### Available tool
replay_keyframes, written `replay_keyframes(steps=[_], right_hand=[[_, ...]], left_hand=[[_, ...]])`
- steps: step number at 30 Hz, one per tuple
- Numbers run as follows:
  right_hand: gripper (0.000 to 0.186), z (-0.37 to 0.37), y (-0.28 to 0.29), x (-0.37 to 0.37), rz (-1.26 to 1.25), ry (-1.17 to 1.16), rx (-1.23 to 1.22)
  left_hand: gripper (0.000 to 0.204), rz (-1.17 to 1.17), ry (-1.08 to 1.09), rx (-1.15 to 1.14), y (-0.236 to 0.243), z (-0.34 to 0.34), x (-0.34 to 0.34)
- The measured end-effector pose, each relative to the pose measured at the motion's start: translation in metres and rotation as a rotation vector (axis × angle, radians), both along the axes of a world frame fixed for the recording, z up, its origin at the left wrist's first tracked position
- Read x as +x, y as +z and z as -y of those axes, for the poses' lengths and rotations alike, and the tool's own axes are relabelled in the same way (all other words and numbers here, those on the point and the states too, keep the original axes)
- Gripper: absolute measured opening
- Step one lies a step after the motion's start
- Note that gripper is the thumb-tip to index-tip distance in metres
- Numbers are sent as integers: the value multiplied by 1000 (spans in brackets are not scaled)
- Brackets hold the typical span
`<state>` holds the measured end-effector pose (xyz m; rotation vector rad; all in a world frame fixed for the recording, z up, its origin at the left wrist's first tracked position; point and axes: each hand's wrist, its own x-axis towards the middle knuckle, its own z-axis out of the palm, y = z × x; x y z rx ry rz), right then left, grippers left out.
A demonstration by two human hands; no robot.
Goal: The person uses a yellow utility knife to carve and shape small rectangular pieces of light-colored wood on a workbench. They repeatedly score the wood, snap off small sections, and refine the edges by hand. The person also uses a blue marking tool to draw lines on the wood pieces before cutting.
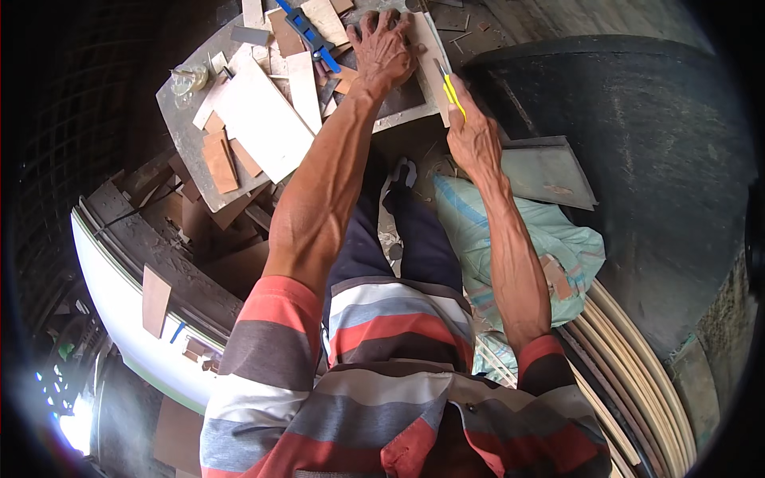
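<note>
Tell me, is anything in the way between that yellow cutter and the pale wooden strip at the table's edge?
Nothing visible is: the right hand holds the yellow cutter with its tip at the wooden strip, and the left hand lies left of that tip.

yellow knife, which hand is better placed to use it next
Probably the right hand: it holds the yellow knife, blade at the wooden strip, while the left hand lies by the strip's other edge.

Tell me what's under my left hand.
Beside your left hand, a pale brown strip shows by the thumb, and a dark brown panel near the wrist. Whatever lies directly beneath the palm is covered, so I can't tell.
</note>
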<state>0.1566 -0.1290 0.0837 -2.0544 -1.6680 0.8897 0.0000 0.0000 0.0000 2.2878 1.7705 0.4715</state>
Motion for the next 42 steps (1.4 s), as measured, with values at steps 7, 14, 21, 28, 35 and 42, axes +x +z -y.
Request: replay_keyframes(steps=[7, 14, 21, 28, 35, 42], right_hand=[[47, -14, -2, -3, 18, 10, -32], [48, -16, 2, -3, 38, 24, -67], [48, -12, 9, -3, 80, 47, -109], [54, -13, 6, -5, 216, 85, -197], [58, -2, 18, -1, 300, 149, -292], [62, 37, 35, 7, 272, 119, -360]], left_hand=[[62, -31, -13, 27, -1, -4, -4], [61, -10, -1, 5, 3, -2, -3], [64, -53, 1, 12, 0, -1, -3], [75, -26, 56, -15, -5, 2, 5], [73, -51, 96, 5, -10, -1, 5], [74, 14, 85, -228, 37, 4, 10]])
